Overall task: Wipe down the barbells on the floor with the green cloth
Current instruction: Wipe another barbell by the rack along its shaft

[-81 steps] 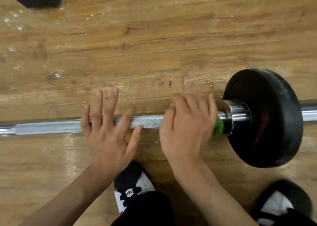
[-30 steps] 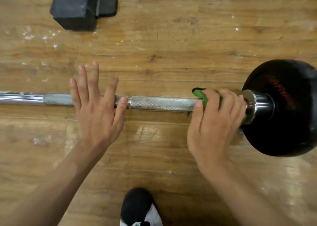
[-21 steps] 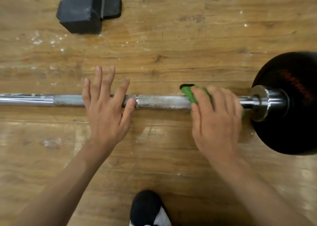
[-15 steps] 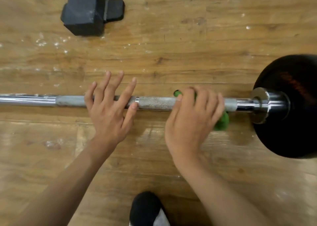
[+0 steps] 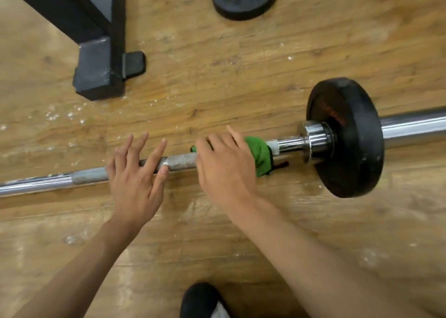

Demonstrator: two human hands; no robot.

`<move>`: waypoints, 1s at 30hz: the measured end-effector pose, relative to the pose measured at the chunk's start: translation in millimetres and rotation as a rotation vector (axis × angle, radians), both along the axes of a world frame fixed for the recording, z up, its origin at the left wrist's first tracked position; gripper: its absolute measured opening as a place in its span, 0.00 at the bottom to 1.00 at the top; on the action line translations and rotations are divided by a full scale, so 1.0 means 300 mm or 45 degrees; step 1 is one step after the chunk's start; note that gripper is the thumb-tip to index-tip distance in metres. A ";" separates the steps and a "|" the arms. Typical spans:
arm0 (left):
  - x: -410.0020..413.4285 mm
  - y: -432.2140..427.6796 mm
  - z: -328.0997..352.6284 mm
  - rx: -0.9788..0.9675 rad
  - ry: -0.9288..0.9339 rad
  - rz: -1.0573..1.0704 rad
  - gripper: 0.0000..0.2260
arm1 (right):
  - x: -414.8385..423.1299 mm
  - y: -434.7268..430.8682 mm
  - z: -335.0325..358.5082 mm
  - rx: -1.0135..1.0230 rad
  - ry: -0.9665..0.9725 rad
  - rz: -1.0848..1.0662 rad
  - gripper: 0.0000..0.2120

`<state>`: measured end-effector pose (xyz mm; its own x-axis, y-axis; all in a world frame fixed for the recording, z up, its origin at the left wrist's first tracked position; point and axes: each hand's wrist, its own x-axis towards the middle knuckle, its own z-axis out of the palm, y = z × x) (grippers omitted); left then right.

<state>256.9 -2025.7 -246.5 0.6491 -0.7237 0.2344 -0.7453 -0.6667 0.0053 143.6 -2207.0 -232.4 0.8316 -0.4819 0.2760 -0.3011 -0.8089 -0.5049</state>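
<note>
More green cloth [image 5: 259, 156] now shows beyond right hand [image 5: 224, 170], toward weight plate [image 5: 350, 136]; that hand grips it round the barbell [image 5: 181, 162]. Flat left hand [image 5: 135, 173], fingers straight, rests on shaft.

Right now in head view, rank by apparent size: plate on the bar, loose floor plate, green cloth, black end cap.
1. plate on the bar
2. loose floor plate, cropped at the top edge and farther off
3. green cloth, partly under the right hand
4. black end cap, near the cloth's visible size
</note>
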 end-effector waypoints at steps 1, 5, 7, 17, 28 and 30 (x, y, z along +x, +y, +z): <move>-0.001 -0.002 0.010 0.036 0.026 0.008 0.24 | -0.003 -0.030 -0.008 -0.012 -0.033 0.047 0.13; -0.020 -0.030 0.042 0.230 0.119 0.149 0.27 | -0.088 -0.171 -0.041 -0.001 -0.205 -0.370 0.09; -0.020 -0.044 0.057 0.321 0.179 0.185 0.29 | -0.089 -0.184 -0.039 0.004 -0.235 -0.456 0.09; 0.060 -0.132 0.145 0.534 0.487 0.233 0.38 | -0.020 -0.246 0.005 0.103 -0.035 -0.295 0.12; 0.179 -0.086 0.167 0.700 0.588 -0.185 0.47 | -0.059 -0.222 -0.043 -0.142 -0.086 -0.175 0.09; 0.209 -0.074 0.169 0.765 0.501 -0.341 0.45 | -0.065 -0.212 -0.039 -0.141 -0.071 -0.214 0.12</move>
<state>319.8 -2047.8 -195.6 0.3875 -0.7982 -0.4612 -0.9001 -0.4356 -0.0023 124.1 -2270.5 -244.0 0.7241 -0.5767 0.3783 -0.4109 -0.8012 -0.4351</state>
